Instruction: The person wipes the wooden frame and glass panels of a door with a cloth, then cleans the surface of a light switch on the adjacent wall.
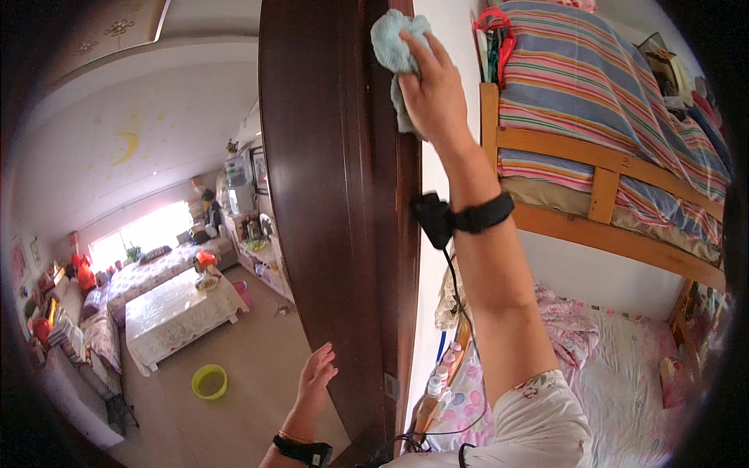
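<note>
My right hand (437,97) is raised high, its fingers closed over a light blue cloth (394,43) that lies against the upper part of a dark brown wooden door frame (378,218). Part of the cloth hangs down below the fingers along the frame's edge. Lower down, my left hand (316,374) is beside the broad dark wood panel (316,156), fingers apart and holding nothing. Whether its fingertips touch the wood I cannot tell. Each of my wrists wears a black strap; a cable runs down from the right one.
To the right stands a wooden bunk bed (605,191) with striped bedding above and a pink floral blanket below. Through the opening at left are a cloth-covered table (183,312), sofas, shelves and a yellow-green basin (209,382) on the floor. Bottles (441,374) stand near the lower bed.
</note>
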Demonstrator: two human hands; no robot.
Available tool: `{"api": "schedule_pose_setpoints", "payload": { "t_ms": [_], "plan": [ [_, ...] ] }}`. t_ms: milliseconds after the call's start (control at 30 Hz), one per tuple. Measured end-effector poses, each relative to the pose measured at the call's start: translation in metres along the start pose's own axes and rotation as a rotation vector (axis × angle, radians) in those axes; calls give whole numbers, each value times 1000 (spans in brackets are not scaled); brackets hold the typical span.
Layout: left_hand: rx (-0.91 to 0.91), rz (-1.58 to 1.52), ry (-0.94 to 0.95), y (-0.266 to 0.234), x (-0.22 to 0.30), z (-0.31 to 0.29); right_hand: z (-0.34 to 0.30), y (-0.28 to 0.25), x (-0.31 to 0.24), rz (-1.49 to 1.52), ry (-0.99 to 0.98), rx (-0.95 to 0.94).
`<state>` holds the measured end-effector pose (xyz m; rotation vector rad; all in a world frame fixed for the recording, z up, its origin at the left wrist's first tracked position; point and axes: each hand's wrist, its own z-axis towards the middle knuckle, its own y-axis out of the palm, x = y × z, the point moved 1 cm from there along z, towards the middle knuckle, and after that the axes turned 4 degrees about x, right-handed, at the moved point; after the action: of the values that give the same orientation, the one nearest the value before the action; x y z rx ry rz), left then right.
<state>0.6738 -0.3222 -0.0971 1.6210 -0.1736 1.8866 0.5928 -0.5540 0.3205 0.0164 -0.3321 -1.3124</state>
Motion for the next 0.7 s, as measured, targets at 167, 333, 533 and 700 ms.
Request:
{"api": "schedule_pose_setpoints", "payload": {
  "t_ms": [167, 333, 533, 700],
  "plan": [
    [-89, 214, 215, 16, 14, 12, -133, -39, -48, -107, 28, -195],
    [-98, 330, 509, 40, 43, 25, -153, -63, -74, -80, 14, -289],
    [-36, 960, 1166, 86, 57, 60, 43, -10, -37, -128, -214, 306],
    [-118, 941, 1227, 103, 29, 72, 244, 19, 10, -133, -168, 237]
  ]
}}
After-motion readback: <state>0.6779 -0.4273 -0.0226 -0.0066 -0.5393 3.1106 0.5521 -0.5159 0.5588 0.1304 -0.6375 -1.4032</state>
